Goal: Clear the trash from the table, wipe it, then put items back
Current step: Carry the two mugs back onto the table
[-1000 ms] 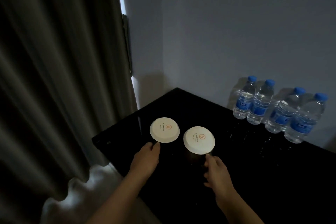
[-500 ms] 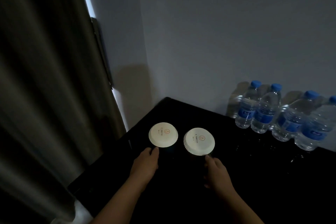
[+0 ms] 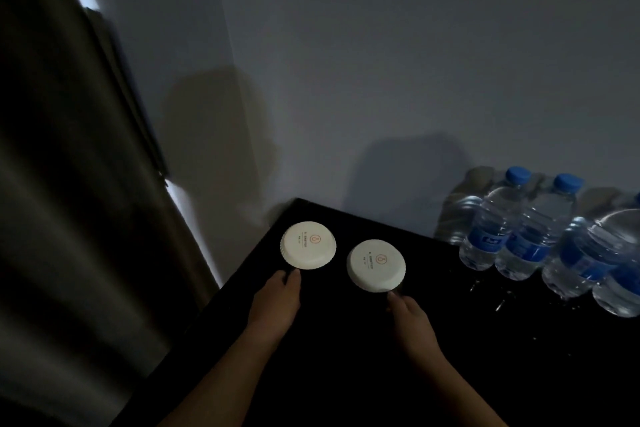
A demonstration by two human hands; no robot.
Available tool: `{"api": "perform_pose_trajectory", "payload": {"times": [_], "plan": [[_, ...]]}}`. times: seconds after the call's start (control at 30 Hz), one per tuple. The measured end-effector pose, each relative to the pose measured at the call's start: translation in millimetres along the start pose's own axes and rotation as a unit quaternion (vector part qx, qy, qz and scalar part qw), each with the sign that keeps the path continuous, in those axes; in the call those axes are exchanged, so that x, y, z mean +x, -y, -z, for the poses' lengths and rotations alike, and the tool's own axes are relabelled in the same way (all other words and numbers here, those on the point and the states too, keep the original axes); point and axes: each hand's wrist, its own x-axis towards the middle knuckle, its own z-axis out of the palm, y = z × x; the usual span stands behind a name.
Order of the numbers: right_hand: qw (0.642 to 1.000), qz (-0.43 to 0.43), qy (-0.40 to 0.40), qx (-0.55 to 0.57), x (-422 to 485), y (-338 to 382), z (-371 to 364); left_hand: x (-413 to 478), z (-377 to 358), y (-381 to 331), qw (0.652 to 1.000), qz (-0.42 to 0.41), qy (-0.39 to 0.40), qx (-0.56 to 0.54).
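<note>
My left hand [image 3: 277, 302] reaches to the near edge of the left white lid [image 3: 308, 245] and my right hand [image 3: 412, 319] to the right white lid [image 3: 376, 265]. The fingers [image 3: 294, 276] run under the lids, so I cannot tell whether they grip. Both lids sit side by side near the back left corner of the black surface [image 3: 346, 364]. Water bottles [image 3: 485, 236] stand along the wall on the right.

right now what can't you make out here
All in the head view:
- What is under the left lid and right lid: covered, and dark.
- Grip of left hand and right hand: fingertips lost in shadow below the lids.
- Far-right bottle: cut by the frame edge.
- Lid print: too small.
</note>
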Motion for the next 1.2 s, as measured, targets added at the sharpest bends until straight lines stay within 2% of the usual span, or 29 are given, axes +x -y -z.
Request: {"api": "perform_pose_trajectory", "payload": {"times": [0.23, 0.47, 0.9, 1.2], "plan": [[0.999, 0.006, -0.048, -0.002, 57.0, 34.3, -36.9, 85.3, 9.3, -25.5, 0.999, -0.010, 0.032, 0.031], [0.995, -0.032, -0.097, 0.020, 110.8, 50.2, -62.4, 151.0, 6.7, -39.5, 0.997, -0.008, 0.073, 0.018], [0.991, -0.050, -0.115, 0.044, 151.1, 59.3, -72.9, 198.5, -11.5, -46.8, 0.997, -0.018, 0.073, 0.015], [0.991, -0.048, -0.118, 0.041, 164.5, 63.1, -72.2, 203.4, -19.7, -52.9, 0.993, -0.038, 0.082, 0.071]]}}
